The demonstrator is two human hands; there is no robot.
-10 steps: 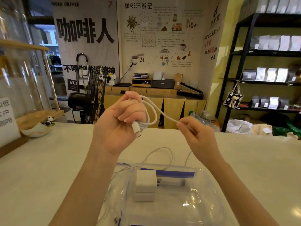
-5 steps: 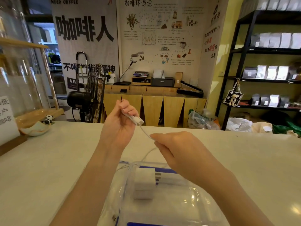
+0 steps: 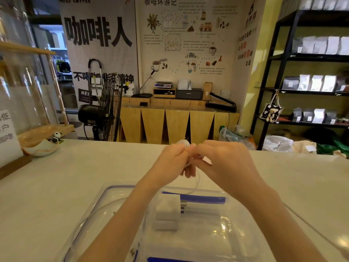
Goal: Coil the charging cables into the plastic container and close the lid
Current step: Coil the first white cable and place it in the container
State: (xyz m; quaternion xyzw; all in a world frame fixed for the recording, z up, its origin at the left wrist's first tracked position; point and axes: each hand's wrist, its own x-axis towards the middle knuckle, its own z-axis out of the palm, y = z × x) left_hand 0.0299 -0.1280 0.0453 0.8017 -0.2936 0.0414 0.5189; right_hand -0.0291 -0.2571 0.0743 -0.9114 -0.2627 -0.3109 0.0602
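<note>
At the middle of the frame, both hands are meeting above a pale counter (image 3: 56,186). The left hand (image 3: 171,163) is curling its fingers closed around a white cable (image 3: 183,143), whose small loops are peeking out above the knuckles. The right hand (image 3: 224,161) is pressing in from the right, its fingertips touching the left hand's fingers and pinching at the same bundle; how much of the cable it is gripping cannot be told, since the fingers are hiding it. A thin strand of the cable is hanging down from between the hands and trailing toward the clear plastic container (image 3: 236,233) sitting in the lower middle of the frame, directly below the hands. Inside the container, a white charger block (image 3: 168,207) is lying near its far left side, with a second white block just below it. The clear lid (image 3: 98,210) with a blue edge is lying at the container's left side, under the left forearm.
</note>
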